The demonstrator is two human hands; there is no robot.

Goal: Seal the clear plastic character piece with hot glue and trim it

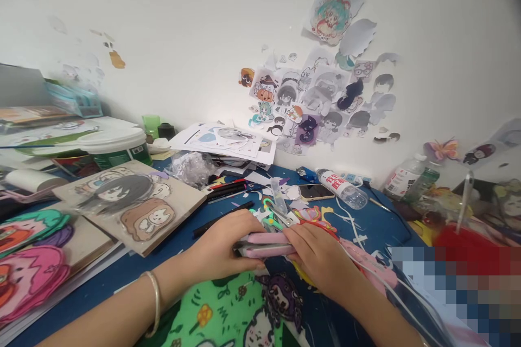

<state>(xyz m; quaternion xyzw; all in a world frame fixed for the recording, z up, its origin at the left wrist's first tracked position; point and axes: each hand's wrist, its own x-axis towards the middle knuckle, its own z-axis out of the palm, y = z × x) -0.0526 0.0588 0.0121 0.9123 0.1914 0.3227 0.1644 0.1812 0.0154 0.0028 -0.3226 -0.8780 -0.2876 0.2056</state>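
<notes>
In the head view, my left hand [228,244] is closed round the left end of a pink two-armed tool [268,245], which resembles a small hair straightener. My right hand [313,252] grips its other end, with the fingers over the top. The two pink arms lie side by side with a narrow gap; whether anything sits between them I cannot make out. Below my hands lies a green printed piece [220,309] with cartoon figures, and a dark purple character cutout [281,298] beside it. Scissors [280,216] lie just beyond my hands.
Left stand a board with cartoon pictures [142,200], pink and teal cutouts [32,282] and a white-lidded tub [118,146]. Behind are stacked papers [220,141], black markers [226,190], a phone [316,192] and a lying water bottle [342,188]. White cords [348,214] run at right.
</notes>
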